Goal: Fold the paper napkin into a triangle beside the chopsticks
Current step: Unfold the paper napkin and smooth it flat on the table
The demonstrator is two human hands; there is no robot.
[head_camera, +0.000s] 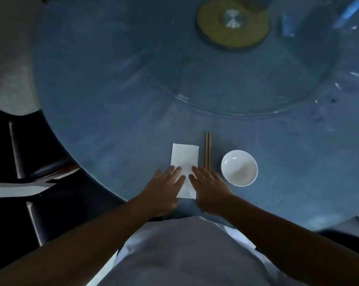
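A white paper napkin [184, 158] lies flat as a long rectangle on the blue round table [104, 112], near its front edge. A pair of brown chopsticks [207, 150] lies just to its right, pointing away from me. My left hand [164, 186] rests flat on the napkin's lower left part, fingers spread. My right hand [210, 185] presses flat on its lower right edge, covering the near ends of the chopsticks. Neither hand grips anything.
A white empty bowl [239, 167] stands right of the chopsticks. A glass turntable [226, 79] with a round wooden hub [233, 22] fills the table's far side. Dark chairs [30, 153] stand at the left. A blue object [349, 11] lies at the far right.
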